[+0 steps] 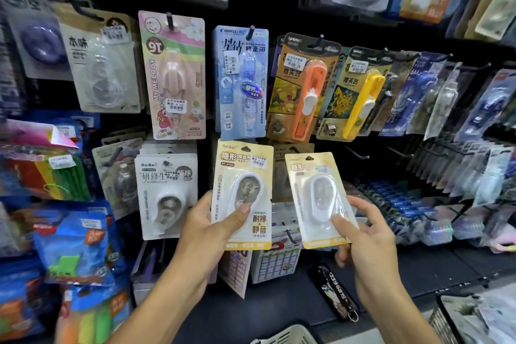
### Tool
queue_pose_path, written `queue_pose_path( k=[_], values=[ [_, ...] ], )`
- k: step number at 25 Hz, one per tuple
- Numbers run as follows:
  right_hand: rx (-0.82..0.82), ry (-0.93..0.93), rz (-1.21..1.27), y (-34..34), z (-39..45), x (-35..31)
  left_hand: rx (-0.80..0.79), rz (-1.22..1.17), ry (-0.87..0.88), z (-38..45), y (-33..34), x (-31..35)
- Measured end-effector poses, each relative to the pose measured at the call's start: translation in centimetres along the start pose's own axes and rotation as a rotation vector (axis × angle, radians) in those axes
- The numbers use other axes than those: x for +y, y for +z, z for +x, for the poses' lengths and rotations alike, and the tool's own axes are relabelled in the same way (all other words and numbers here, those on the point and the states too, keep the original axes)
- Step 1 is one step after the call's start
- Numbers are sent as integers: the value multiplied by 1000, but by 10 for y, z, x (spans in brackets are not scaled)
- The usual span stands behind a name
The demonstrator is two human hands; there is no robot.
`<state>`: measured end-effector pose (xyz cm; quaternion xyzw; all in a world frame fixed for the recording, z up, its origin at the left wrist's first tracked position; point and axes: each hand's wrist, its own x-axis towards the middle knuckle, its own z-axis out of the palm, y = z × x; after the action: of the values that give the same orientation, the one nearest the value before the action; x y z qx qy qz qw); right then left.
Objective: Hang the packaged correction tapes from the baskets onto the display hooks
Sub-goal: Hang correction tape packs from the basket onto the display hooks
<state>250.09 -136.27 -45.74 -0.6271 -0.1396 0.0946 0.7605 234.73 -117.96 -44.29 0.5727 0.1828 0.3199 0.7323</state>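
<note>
An orange clip pusher (310, 98) hangs beside a yellow one (363, 103); a black keychain strap (336, 292) lies below.

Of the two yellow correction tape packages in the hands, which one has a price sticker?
The package in the left hand, the yellow correction tape card: a white price sticker sits at its top right. The card in the right hand shows none.

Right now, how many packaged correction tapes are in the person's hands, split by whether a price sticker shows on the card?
Yellow card with price sticker, in left hand: 1
Yellow card without visible sticker, in right hand: 1
Total: 2
</note>
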Motion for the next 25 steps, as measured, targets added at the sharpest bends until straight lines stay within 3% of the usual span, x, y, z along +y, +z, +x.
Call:
queue_pose_path(
  k=[4,7,12,14,17,22,25],
  values=[
    [49,-11,-8,14,2,-6,-44,22,-20,-4,1,-4],
    [-4,40,-58,24,-6,-6,-69,42,-17,-6,1,-8],
    [-410,26,16,55,-36,10,-167,199,-54,-10,11,-15],
    [-307,-14,66,58,-30,12,-174,379,-7,-10,6,-14],
    [-94,-19,63,45,-4,5,-77,850,240,-3,-13,-10],
    [120,-45,-77,17,14,-11,-54,1031,272,-3,-23,-15],
    [124,-101,-209,3,7,-4,-17,1089,281,-4,-21,-17]
  ],
)
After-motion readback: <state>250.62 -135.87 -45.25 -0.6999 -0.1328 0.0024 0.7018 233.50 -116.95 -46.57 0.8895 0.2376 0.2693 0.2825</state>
